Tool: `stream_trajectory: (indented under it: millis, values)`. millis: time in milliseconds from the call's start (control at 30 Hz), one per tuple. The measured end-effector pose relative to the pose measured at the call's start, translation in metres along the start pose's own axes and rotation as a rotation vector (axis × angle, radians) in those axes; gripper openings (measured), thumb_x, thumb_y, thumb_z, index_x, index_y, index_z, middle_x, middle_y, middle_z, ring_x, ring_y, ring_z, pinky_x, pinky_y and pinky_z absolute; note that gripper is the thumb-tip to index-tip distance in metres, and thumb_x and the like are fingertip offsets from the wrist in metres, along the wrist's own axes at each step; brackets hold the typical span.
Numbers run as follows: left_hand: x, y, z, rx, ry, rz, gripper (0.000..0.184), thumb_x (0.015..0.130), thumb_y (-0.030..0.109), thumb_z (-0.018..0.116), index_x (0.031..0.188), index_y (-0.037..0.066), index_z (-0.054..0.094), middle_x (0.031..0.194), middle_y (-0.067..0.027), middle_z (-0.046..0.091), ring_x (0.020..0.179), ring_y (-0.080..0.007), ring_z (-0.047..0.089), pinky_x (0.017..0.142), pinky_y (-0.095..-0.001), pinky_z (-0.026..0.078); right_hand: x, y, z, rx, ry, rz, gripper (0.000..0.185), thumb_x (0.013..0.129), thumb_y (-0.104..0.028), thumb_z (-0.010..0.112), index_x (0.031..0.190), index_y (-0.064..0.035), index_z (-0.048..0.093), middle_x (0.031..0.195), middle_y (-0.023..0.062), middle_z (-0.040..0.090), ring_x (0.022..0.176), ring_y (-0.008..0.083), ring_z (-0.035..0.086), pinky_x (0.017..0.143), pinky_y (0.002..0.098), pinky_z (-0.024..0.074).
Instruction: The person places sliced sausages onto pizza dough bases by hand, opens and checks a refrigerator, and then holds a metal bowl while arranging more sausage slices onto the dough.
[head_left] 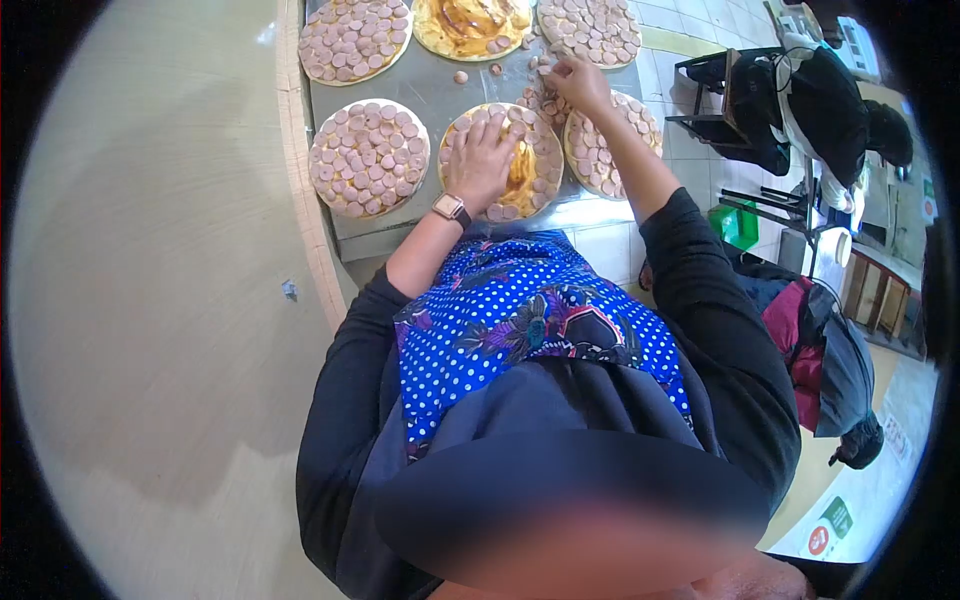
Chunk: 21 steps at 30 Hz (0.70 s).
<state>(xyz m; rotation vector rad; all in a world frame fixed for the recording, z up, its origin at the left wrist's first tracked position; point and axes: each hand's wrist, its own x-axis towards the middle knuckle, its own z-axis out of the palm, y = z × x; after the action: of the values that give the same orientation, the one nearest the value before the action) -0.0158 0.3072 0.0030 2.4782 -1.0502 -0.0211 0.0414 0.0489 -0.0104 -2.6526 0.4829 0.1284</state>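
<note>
My left hand point(480, 158) lies with its fingers stretched over the near middle pizza base point(521, 185), which has yellow-brown sauce and sausage slices around its rim. Up and to the right, my right hand point(582, 86) is pinched at a loose heap of sausage slices point(543, 103) on the metal table point(440, 80). A slice seems to be at its fingertips. Beside that arm is a near right pizza point(612, 150) bearing many slices. The near left pizza point(370, 158) is thickly covered with them.
Along the far side are a covered left pizza point(355, 38), a mostly sauce-topped middle one point(470, 25) and a covered right one point(590, 30). A wall point(160, 250) borders the table at left. Two people point(825, 100) are at the right, near a green basket point(735, 226).
</note>
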Motion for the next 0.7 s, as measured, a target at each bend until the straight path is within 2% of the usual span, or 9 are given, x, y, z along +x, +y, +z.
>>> stream_trajectory:
  millis: [33,100,233,333,367,467,533,600,700]
  values:
    - [-0.003,-0.001,-0.002,0.001,0.000,-0.003,0.039,0.090,0.024,0.062,0.129,0.021,0.060,0.139,-0.0079,0.048,0.129,-0.0277,0.043,0.103,-0.0461,0.034,0.007,-0.001,-0.002,0.000,-0.002,-0.003,0.019,0.085,-0.024,0.073,0.101,-0.0133,0.074,0.094,0.0085,0.071,0.083,0.0242,0.069,0.073,0.0358,0.0531]
    - [-0.013,-0.006,-0.007,-0.024,0.040,-0.056,0.038,0.089,0.025,0.063,0.127,0.019,0.062,0.139,-0.0076,0.049,0.127,-0.0278,0.043,0.103,-0.0456,0.034,0.017,0.001,-0.006,0.478,-0.014,0.031,0.022,0.087,-0.025,0.070,0.106,-0.0135,0.075,0.093,0.0101,0.073,0.077,0.0259,0.069,0.074,0.0384,0.0535]
    - [-0.029,-0.010,-0.021,-0.028,0.062,-0.128,0.036,0.087,0.024,0.065,0.123,0.017,0.065,0.139,-0.0070,0.049,0.126,-0.0273,0.044,0.102,-0.0452,0.034,0.024,0.015,-0.015,0.314,0.008,-0.031,0.023,0.089,-0.026,0.068,0.109,-0.0163,0.075,0.093,0.0102,0.074,0.074,0.0243,0.069,0.074,0.0374,0.0533]
    - [-0.044,-0.014,-0.026,-0.047,0.059,-0.179,0.035,0.086,0.022,0.067,0.120,0.016,0.067,0.140,-0.0066,0.049,0.124,-0.0272,0.045,0.103,-0.0456,0.034,0.014,0.014,-0.012,-0.065,0.003,-0.143,0.018,0.086,-0.024,0.069,0.101,-0.0161,0.076,0.102,0.0087,0.068,0.093,0.0291,0.066,0.081,0.0396,0.0518]
    - [-0.048,-0.015,-0.027,-0.030,0.066,-0.184,0.034,0.086,0.022,0.067,0.119,0.016,0.068,0.140,-0.0066,0.049,0.125,-0.0277,0.045,0.103,-0.0458,0.034,0.005,0.012,-0.009,-0.035,0.009,-0.177,0.017,0.084,-0.023,0.068,0.098,-0.0152,0.076,0.104,0.0097,0.064,0.100,0.0311,0.063,0.085,0.0412,0.0507]
    - [-0.059,-0.016,-0.027,-0.028,0.085,-0.204,0.034,0.084,0.022,0.067,0.118,0.016,0.068,0.140,-0.0064,0.049,0.125,-0.0275,0.044,0.104,-0.0460,0.033,0.001,0.018,0.013,-0.078,0.089,-0.282,0.021,0.083,-0.021,0.068,0.102,-0.0149,0.074,0.105,0.0106,0.065,0.099,0.0323,0.063,0.085,0.0413,0.0511]
    - [-0.065,-0.018,-0.028,-0.041,0.093,-0.226,0.035,0.083,0.021,0.067,0.117,0.016,0.067,0.139,-0.0062,0.049,0.125,-0.0268,0.044,0.103,-0.0461,0.033,0.006,0.005,0.002,-0.026,-0.009,-0.136,0.025,0.083,-0.019,0.070,0.108,-0.0138,0.072,0.103,0.0109,0.065,0.097,0.0315,0.064,0.084,0.0409,0.0518]
    - [-0.072,-0.020,-0.029,-0.026,0.095,-0.246,0.035,0.084,0.021,0.066,0.118,0.016,0.068,0.140,-0.0055,0.048,0.126,-0.0270,0.043,0.105,-0.0465,0.033,0.007,0.005,-0.010,0.364,0.016,-0.062,0.021,0.084,-0.019,0.074,0.103,-0.0097,0.073,0.088,0.0087,0.071,0.083,0.0259,0.068,0.076,0.0357,0.0535]
    - [-0.076,-0.022,-0.033,-0.021,0.124,-0.262,0.033,0.085,0.021,0.065,0.118,0.016,0.068,0.141,-0.0050,0.048,0.127,-0.0271,0.043,0.106,-0.0462,0.032,0.012,0.037,-0.010,0.187,0.044,-0.190,0.022,0.085,-0.014,0.072,0.106,-0.0095,0.072,0.093,0.0081,0.068,0.084,0.0243,0.068,0.076,0.0350,0.0533]
